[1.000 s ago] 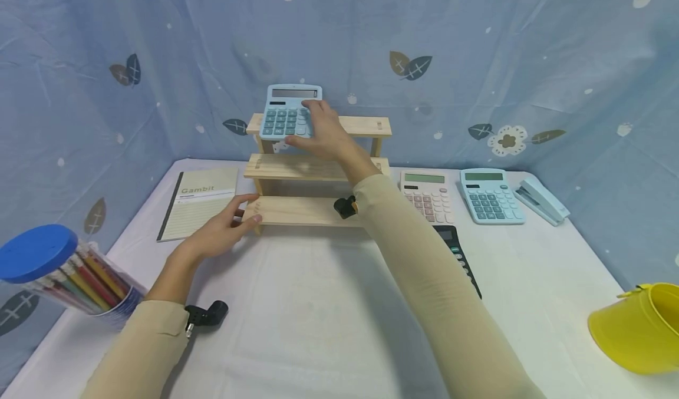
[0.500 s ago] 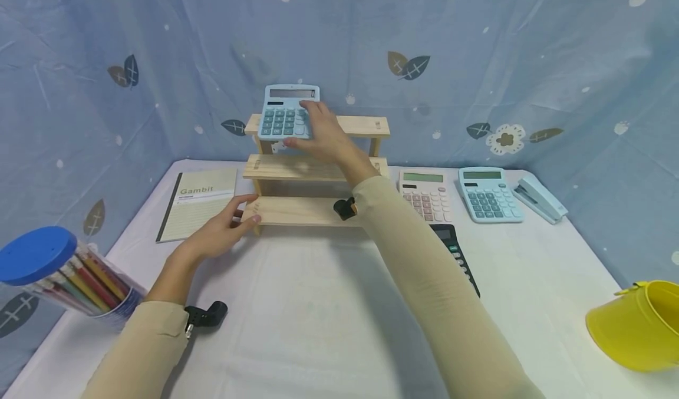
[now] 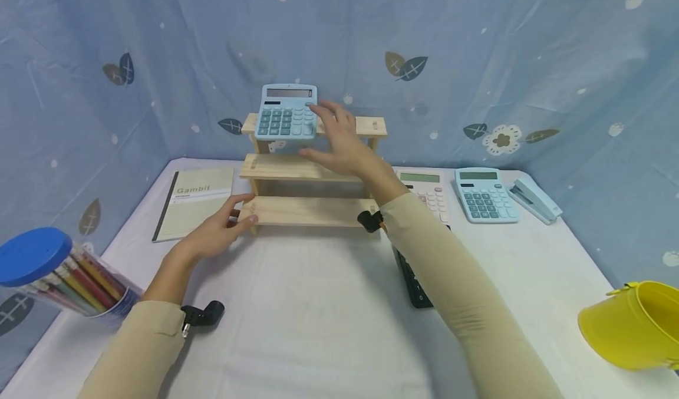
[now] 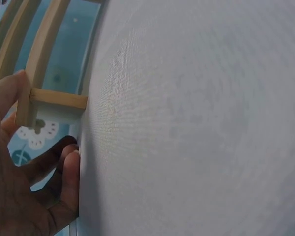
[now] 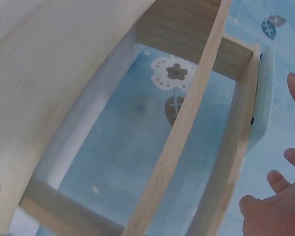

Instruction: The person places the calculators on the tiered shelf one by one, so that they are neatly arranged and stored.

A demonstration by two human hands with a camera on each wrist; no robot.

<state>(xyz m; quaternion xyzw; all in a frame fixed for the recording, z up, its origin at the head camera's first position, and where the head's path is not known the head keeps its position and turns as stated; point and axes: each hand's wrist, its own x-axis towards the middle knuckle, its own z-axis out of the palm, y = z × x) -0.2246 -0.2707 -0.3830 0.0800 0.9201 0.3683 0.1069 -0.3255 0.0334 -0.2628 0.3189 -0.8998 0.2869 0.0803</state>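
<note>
A light blue calculator (image 3: 278, 115) lies on the left part of the top board of a three-step wooden shelf rack (image 3: 310, 210). In the right wrist view the calculator (image 5: 263, 93) appears edge-on against the board. My right hand (image 3: 342, 142) is just right of the calculator, fingers spread and apart from it, holding nothing. With thumb and fingers, my left hand (image 3: 214, 234) grips the left end of the lowest board. The left wrist view shows that hand (image 4: 29, 172) pinching the board's end, its other fingers loosely bent near the white cloth.
Right of the rack lie a pink calculator (image 3: 437, 195), another light blue calculator (image 3: 485, 195), a stapler (image 3: 534, 200) and a black calculator (image 3: 411, 281) partly under my right sleeve. A notebook (image 3: 196, 201) and pencil jar (image 3: 79, 275) are left; a yellow bucket (image 3: 610, 325) is right.
My right hand has let go of the light blue calculator and moved a little to the right. The calculator stays on the top board. My left hand keeps its hold on the rack.
</note>
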